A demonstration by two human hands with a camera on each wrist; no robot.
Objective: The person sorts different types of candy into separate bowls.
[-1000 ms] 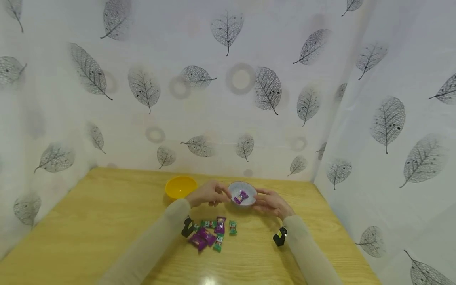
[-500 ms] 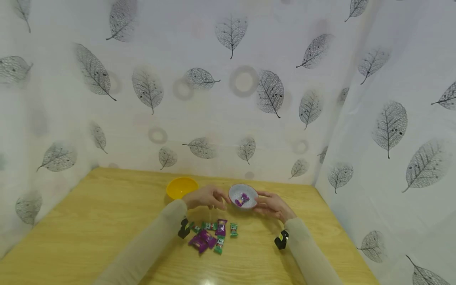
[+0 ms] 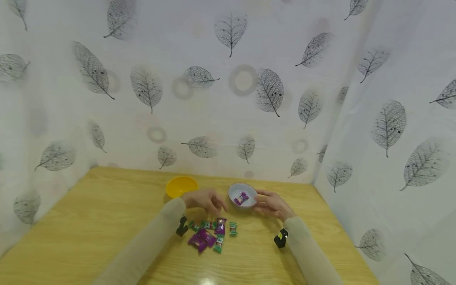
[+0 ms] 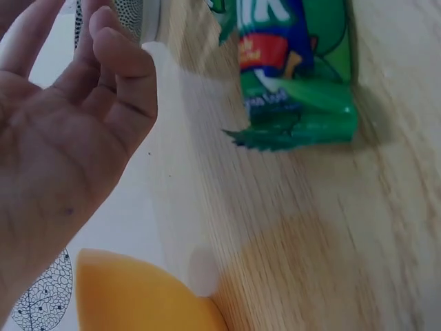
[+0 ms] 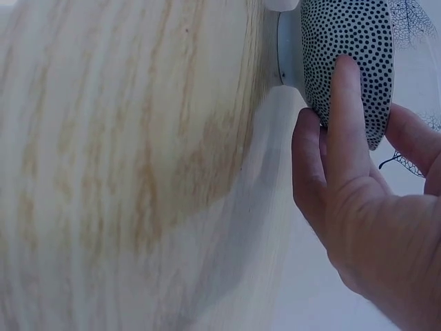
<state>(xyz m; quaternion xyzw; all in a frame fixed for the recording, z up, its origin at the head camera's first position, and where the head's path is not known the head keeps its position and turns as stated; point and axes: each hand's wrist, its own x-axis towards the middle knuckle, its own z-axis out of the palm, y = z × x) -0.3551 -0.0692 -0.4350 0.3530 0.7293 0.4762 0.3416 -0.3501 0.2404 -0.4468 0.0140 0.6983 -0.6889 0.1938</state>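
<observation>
Holds the speckled bowl [image 3: 236, 191] by its right side with the right hand [image 3: 273, 205], with digits clasped about the wall, probably to stop it sliding on the surface [image 3: 256, 249]. Has one purple candy [image 3: 241, 198] lying inside. Hovers the left hand [image 3: 206, 199], with fingers loosely bent and gripping nothing, just beyond the loose green and purple candies [image 3: 207, 237], apparently bunched for easy reach.

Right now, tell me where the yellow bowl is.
In the head view, the yellow bowl stands near the far edge of the table, left of the speckled bowl, beyond the candy cluster. It shows low in the left wrist view.
</observation>
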